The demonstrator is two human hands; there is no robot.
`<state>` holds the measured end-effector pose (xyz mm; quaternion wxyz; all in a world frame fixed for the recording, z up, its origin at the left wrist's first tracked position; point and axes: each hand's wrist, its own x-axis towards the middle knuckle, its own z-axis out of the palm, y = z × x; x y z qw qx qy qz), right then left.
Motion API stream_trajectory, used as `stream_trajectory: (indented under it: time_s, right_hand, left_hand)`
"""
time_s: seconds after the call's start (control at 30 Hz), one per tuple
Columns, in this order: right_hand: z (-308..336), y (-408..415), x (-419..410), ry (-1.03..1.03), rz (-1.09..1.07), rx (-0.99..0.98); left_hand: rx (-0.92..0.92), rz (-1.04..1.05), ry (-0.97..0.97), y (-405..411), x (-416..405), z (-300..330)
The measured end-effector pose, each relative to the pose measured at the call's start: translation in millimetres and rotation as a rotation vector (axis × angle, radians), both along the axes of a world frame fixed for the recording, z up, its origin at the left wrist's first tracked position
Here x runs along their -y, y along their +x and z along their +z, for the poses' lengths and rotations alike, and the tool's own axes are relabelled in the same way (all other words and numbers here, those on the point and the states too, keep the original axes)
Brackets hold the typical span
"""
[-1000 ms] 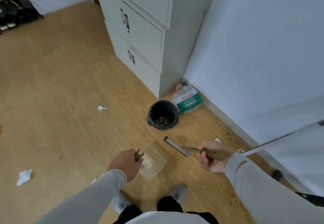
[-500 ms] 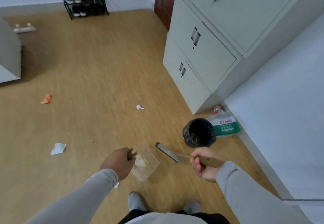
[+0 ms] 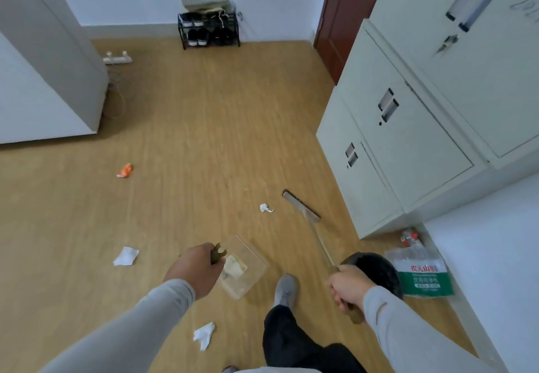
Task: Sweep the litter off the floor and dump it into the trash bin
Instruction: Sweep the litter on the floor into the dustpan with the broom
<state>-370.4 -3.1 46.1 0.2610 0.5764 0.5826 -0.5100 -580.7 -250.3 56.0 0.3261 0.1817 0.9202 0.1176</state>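
The left hand (image 3: 194,267) grips the dustpan (image 3: 242,267) handle, holding the pan low at centre bottom, ready to catch. The right hand (image 3: 348,286) is closed round the broom (image 3: 302,206), its head reaching toward the nearest scrap (image 3: 266,208) at centre. The bin (image 3: 376,270) waits lower right, handy for dumping.

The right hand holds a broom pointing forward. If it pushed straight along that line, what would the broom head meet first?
The right hand aims the broom up the floor. Past the head the boards look bare; the white scrap lies just left of that line. Depth is unclear.
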Motion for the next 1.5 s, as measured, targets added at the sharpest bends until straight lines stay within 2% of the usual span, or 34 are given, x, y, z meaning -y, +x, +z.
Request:
stream_trajectory:
  time_s: [0.2, 0.27, 0.43, 0.63, 0.77, 0.93, 1.07, 1.17, 1.2, 1.3, 1.37, 1.5]
  right_hand:
    - [-13, -59, -82, 0.034, 0.035, 0.026]
    - [-23, -73, -105, 0.084, 0.117, 0.021]
    - [-46, -108, -145, 0.065, 0.257, 0.087]
    - [-49, -169, -163, 0.057, 0.057, 0.081]
    - [-54, -214, -163, 0.047, 0.082, 0.086]
    - [-90, -258, -146, 0.051, 0.191, 0.127]
    - [-112, -261, -113, -0.007, 0.341, 0.162]
    - [-103, -244, -108, -0.073, 0.468, 0.187]
    - [-92, -238, -119, -0.111, 0.456, 0.19]
    - [-53, -220, -159, -0.215, 0.189, 0.119]
    - [-38, -215, -166, -0.161, 0.177, 0.1]
    - [-67, -241, -123, -0.008, 0.347, 0.141]
  left_hand:
    - [-0.009, 0.028, -0.024, -46, -74, -4]
    - [-0.006, 0.031, -0.025, -59, -95, -10]
    - [-0.013, 0.053, -0.035, -91, -130, -28]
    - [-0.002, 0.051, -0.043, -136, -154, -59]
    - [0.039, 0.051, -0.032, -155, -159, -85]
    - [0.062, 0.066, -0.073, -164, -159, -113]
    - [0.07, 0.061, -0.065, -184, -167, -120]
    - [0.068, 0.063, -0.063, -197, -163, -122]
    - [0.069, 0.063, -0.066, -199, -161, -123]
    - [0.068, 0.054, -0.065, -202, -158, -125]
    - [0.069, 0.049, -0.054, -203, -160, -125]
    - [0.089, 0.052, -0.064, -205, -162, -122]
